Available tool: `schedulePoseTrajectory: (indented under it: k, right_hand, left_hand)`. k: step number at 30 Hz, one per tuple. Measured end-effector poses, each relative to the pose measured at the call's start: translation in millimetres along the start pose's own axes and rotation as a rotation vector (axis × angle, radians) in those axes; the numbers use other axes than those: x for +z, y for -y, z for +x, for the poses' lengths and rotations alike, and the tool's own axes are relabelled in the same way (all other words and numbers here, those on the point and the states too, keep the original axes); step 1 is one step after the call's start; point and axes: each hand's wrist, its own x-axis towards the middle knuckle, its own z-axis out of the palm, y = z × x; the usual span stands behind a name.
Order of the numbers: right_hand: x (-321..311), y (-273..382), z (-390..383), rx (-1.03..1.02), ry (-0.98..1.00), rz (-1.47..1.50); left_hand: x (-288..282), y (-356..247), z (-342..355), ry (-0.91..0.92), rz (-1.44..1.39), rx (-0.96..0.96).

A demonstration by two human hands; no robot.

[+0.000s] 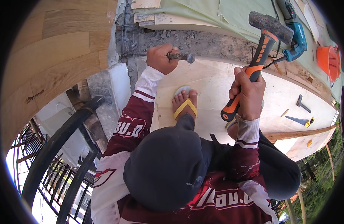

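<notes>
My left hand [162, 59] is closed around a dark metal chisel [180, 56], whose flat struck end sticks out to the right. It is held over a strip of broken grey concrete and rubble [187, 39] at the edge of a step. My right hand [246, 91] grips the orange and black handle of a sledgehammer [271, 27], its heavy steel head raised up and to the right of the chisel. The hammer head is apart from the chisel. My foot in a yellow-strapped sandal [184, 104] rests below on pale plywood [164, 82].
A teal power drill [296, 43] with a cord and an orange bucket [327, 61] sit at upper right. A smaller hammer [302, 104] and a handsaw [297, 120] lie on the plywood. Wood flooring [60, 44] and a black railing [67, 127] are at left.
</notes>
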Motion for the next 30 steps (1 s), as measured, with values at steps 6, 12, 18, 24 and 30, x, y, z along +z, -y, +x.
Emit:
schedulePoseTrajectory:
  k: [6, 12, 18, 24, 30]
  right_hand:
    - [-10, -18, 6, 0.044, -0.028, 0.052]
    - [2, -33, 5, 0.145, 0.042, 0.059]
    - [2, -44, 3, 0.215, 0.074, 0.091]
    - [-8, -48, 8, 0.228, 0.04, 0.137]
    - [-15, -50, 3, 0.141, -0.079, 0.386]
  left_hand:
    - [3, -10, 2, 0.02, 0.026, 0.044]
    - [5, -13, -4, 0.1, 0.081, 0.104]
    - [15, -1, 0, 0.249, 0.266, 0.062]
    - [19, 13, -3, 0.346, 0.345, 0.004]
    - [24, 23, 0, 0.441, 0.442, -0.024]
